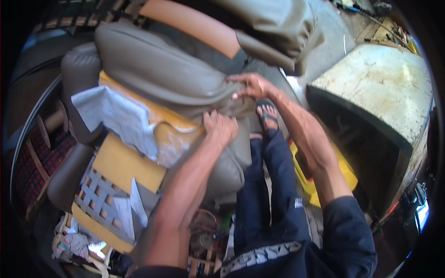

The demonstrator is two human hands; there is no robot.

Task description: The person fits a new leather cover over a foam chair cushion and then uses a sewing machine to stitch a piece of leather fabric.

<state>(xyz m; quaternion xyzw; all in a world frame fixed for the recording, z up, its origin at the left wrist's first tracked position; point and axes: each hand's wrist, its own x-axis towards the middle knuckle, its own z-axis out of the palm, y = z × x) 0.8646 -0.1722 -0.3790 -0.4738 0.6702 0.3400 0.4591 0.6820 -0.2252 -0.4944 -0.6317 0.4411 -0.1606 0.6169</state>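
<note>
Grey-brown, leather-like cover lies over a long padded piece, directly ahead of both hands. Left hand: fingers curled tight on the cover's near edge, gripping it, just beside yellow foam padding. Right hand: at the cover's right end, touching; fingers bent, thumb apart. Cannot tell whether it pinches material. Cover wrinkles between the two hands. Crumpled whitish sheet rests against the foam, left of the left hand. Farther left and nearer the body, grey woven strapping. Yellow plastic container beside the right forearm.
</note>
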